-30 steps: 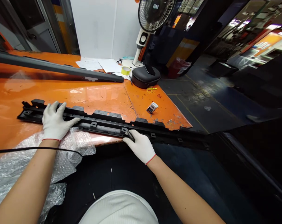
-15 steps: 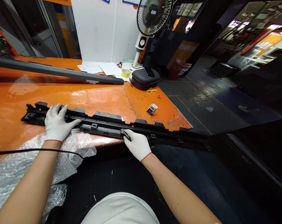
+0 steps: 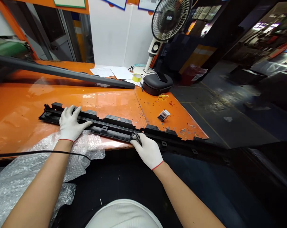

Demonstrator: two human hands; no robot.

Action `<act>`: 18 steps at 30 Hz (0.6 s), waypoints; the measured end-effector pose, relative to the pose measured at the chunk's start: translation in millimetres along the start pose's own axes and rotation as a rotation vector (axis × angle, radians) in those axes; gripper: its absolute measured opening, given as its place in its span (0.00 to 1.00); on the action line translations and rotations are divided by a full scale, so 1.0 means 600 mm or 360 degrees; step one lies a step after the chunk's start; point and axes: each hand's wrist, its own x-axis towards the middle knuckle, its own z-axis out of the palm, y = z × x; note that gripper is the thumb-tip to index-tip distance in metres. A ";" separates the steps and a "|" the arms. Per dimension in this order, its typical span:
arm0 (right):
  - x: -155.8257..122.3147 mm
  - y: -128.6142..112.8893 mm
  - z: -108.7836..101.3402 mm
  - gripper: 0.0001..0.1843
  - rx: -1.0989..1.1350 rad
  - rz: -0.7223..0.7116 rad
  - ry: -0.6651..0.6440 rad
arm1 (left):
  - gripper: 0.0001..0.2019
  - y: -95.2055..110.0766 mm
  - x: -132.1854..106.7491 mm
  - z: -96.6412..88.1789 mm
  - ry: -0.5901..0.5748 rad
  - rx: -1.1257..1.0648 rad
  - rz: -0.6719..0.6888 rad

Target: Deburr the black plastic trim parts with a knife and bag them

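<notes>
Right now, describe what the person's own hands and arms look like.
The left hand and right hand wear matching close-fitting white gloves, each finished with a thin red edge at the wrist. No markings show on them. The left forearm and right forearm are bare, with no sleeves in view. A thin black cable crosses the left forearm.

I see a long black strip (image 3: 115,124), channelled lengthwise, its far side lined with raised tabs (image 3: 118,119), its near side with square, holed brackets (image 3: 104,129). It lies at a slant over the near edge of the orange table (image 3: 27,95): left end on the top, right end reaching past that edge into shadow. Above this edge I make out a slim dark tool (image 3: 138,138), partly covered, tilted, beside one bracket; contact I can't judge.
</notes>
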 end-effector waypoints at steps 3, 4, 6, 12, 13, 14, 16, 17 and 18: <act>-0.004 0.000 0.017 0.20 -0.0323 0.0073 -0.0035 | 0.42 -0.005 0.000 0.003 0.0022 -0.0036 0.0014; -0.004 0.001 0.021 0.19 -0.0417 0.0081 -0.0025 | 0.41 -0.007 -0.001 0.004 0.0038 -0.0073 0.0025; -0.004 0.006 0.026 0.13 -0.0548 0.0091 0.0031 | 0.39 -0.011 -0.001 0.006 0.0099 -0.0179 0.0038; -0.009 0.039 0.016 0.12 -0.0628 0.0114 0.0062 | 0.33 -0.006 -0.007 -0.004 0.0231 -0.0431 0.0126; -0.011 0.047 0.012 0.12 -0.0619 0.0129 0.0054 | 0.32 -0.004 -0.005 -0.011 0.0257 -0.0412 0.0133; -0.015 0.055 0.006 0.12 -0.0607 0.0150 0.0049 | 0.31 -0.004 -0.001 -0.019 0.0295 -0.0373 0.0113; -0.023 0.073 -0.006 0.12 -0.0581 0.0199 0.0039 | 0.33 -0.009 0.012 -0.037 0.0378 -0.0272 -0.0028; -0.028 0.082 -0.013 0.12 -0.0573 0.0225 0.0034 | 0.37 -0.015 0.022 -0.045 0.0398 -0.0230 -0.0138; -0.032 0.091 -0.019 0.12 -0.0572 0.0250 0.0030 | 0.42 -0.023 0.033 -0.051 0.0391 -0.0205 -0.0251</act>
